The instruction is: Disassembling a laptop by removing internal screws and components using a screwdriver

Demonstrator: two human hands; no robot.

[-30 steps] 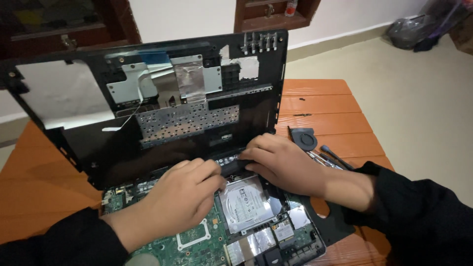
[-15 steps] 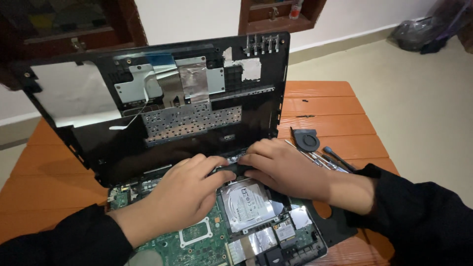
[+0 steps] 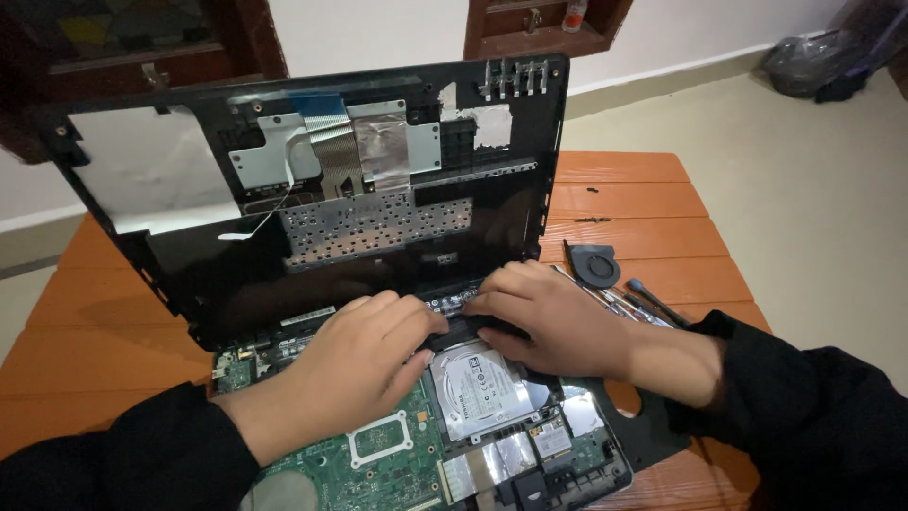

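A dismantled black laptop lies on an orange wooden table (image 3: 643,203). Its keyboard cover panel (image 3: 312,203) stands tilted up, underside facing me. Below lies the green motherboard (image 3: 378,445) and a silver hard drive (image 3: 478,388). My left hand (image 3: 364,355) rests on the board's top edge, fingers curled over a black strip (image 3: 454,326) at the panel's lower edge. My right hand (image 3: 549,317) presses the same strip from the right, just above the drive. What the fingertips grip is hidden.
A small black fan (image 3: 594,263) and several screwdrivers (image 3: 629,303) lie on the table right of the laptop. Dark wooden furniture (image 3: 544,28) stands against the back wall. A dark bag (image 3: 823,61) sits on the tiled floor at far right.
Both hands stay at the strip between panel and board; my left-hand fingers have shifted slightly to the right. The view has moved a little.
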